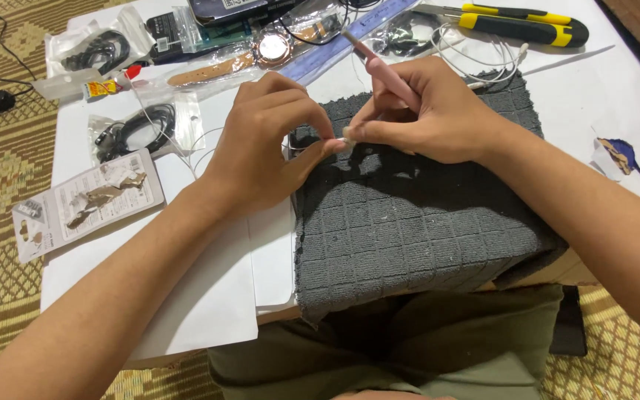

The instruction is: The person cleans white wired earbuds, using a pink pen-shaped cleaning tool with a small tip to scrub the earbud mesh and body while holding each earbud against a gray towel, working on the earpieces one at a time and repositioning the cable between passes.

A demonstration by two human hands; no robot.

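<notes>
Where fingers (332,141) meet, perhaps small part (348,139)

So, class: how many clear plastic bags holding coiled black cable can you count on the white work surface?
2. One bag lies at the far left corner; the other bag sits nearer, just beyond the left hand. More may be hidden under the clutter at the far edge.

Tiny part (347,138) between fingertips, indistinguishable
</notes>
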